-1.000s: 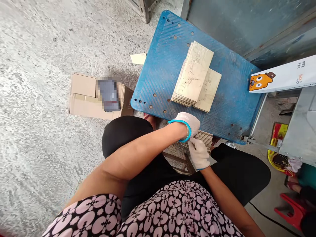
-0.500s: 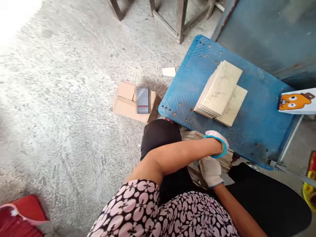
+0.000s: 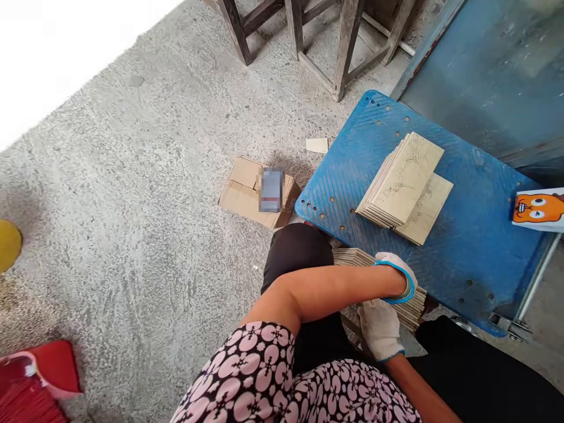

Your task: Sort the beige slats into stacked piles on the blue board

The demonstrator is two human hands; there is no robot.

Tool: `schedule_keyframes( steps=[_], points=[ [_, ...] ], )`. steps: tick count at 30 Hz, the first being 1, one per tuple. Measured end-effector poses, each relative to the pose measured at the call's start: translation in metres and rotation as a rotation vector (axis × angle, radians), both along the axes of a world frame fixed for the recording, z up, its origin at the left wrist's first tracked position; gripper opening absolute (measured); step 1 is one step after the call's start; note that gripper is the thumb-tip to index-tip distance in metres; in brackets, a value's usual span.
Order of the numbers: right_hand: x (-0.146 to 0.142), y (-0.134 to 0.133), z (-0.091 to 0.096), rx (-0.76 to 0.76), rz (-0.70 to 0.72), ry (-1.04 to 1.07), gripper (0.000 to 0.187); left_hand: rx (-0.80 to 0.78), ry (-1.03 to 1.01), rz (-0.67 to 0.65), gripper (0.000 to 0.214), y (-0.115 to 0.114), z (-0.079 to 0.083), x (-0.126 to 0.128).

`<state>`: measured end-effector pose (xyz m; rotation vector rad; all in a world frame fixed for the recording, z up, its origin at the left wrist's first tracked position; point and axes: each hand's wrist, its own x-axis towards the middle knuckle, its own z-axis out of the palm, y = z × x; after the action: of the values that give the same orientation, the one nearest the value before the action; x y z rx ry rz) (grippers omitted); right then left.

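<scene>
My left hand (image 3: 395,267), in a white glove with a blue cuff, bends down over a stack of thin wooden boards (image 3: 355,257) below the near edge of the blue table. Its fingers are hidden behind the wrist and glove. Close beneath the left wrist is my gloved right hand (image 3: 381,329), at the near side of the same stack. The left forearm and the glove itself cover its fingertips. On the blue table (image 3: 337,170) lies another stack of pale rectangular boards (image 3: 405,182) with dark markings on top, and one lower board (image 3: 427,211) sticks out beside it.
A cardboard box (image 3: 244,197) with a blurred phone-like item (image 3: 271,189) on top stands left of the table. A small pale board piece (image 3: 317,145) lies on the floor. Wooden stool legs (image 3: 346,53) stand behind. An orange cartoon box (image 3: 540,210) is at the table's right.
The view has shifted, so the table, boards and hands sit lower and further right in the picture. Both hands stay at the lower stack. A yellow round thing appears at the left edge.
</scene>
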<state>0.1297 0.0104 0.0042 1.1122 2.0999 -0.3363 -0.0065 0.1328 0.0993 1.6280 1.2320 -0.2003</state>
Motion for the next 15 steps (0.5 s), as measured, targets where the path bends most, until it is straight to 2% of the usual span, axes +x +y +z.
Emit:
schedule_keyframes(
  steps=[1, 7, 11, 15],
  points=[
    [-0.001, 0.001, 0.001, -0.011, -0.004, 0.002, 0.029, -0.015, 0.006, -0.052, 0.039, 0.000, 0.000, -0.001],
    [-0.004, 0.001, -0.005, -0.117, -0.057, -0.013, 0.029, -0.008, 0.019, -0.126, 0.040, -0.006, -0.005, -0.010],
    [-0.005, 0.002, -0.014, -0.184, -0.069, -0.092, 0.031, -0.012, 0.042, -0.107, 0.036, -0.010, -0.014, -0.012],
    [-0.012, 0.013, -0.009, -0.269, -0.118, -0.125, 0.036, 0.018, 0.072, -0.095, 0.030, -0.011, -0.019, -0.010]
  ],
)
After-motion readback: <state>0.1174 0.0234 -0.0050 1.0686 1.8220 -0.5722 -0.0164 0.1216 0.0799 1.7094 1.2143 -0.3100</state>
